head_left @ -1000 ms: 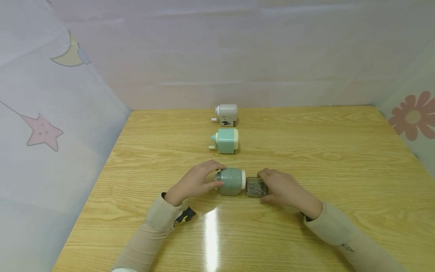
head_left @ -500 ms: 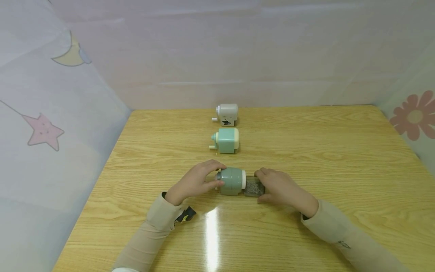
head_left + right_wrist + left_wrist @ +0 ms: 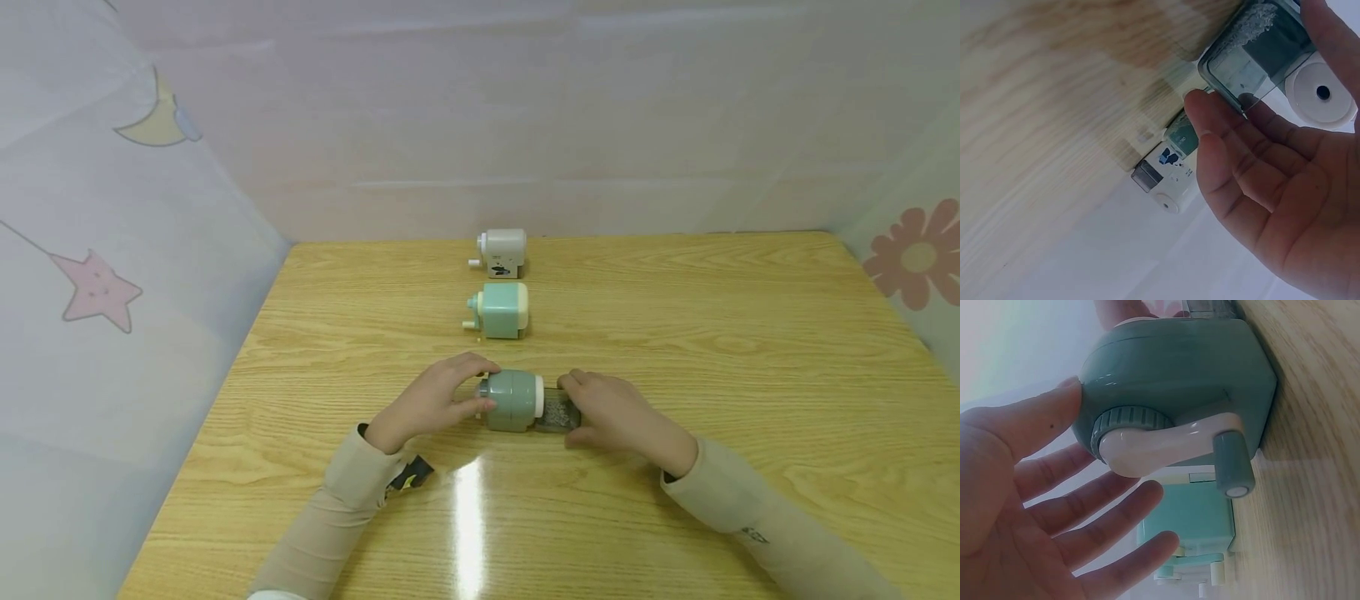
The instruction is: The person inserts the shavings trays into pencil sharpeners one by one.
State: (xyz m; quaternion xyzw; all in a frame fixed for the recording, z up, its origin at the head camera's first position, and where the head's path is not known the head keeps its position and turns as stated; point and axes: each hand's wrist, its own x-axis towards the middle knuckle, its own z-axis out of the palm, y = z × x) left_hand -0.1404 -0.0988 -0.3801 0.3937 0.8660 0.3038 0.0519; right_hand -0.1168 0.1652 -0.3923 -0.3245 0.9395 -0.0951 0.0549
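Note:
A dark green pencil sharpener [image 3: 512,400] with a white rear ring stands on the table. My left hand [image 3: 435,400] grips its crank end between thumb and forefinger, the other fingers spread loose. In the left wrist view, its pale crank [image 3: 1166,450] with a green knob points toward the table side. My right hand [image 3: 618,412] pinches the clear shavings drawer [image 3: 557,412] by its two sides. The drawer holds grey shavings and sits partly inside the sharpener's rear. In the right wrist view, the shavings [image 3: 1254,25] lie inside the drawer [image 3: 1216,72].
Behind stand a mint-and-cream pencil sharpener [image 3: 501,311] and a white one [image 3: 504,253], lined up on the wooden table [image 3: 712,333]. A small black-and-yellow piece [image 3: 412,473] shows beside the left cuff. Printed cloth walls [image 3: 525,125] border the back and sides.
My right hand has moved left, sliding the shavings drawer from beside the sharpener partway into its rear. The left hand stays in place on the sharpener.

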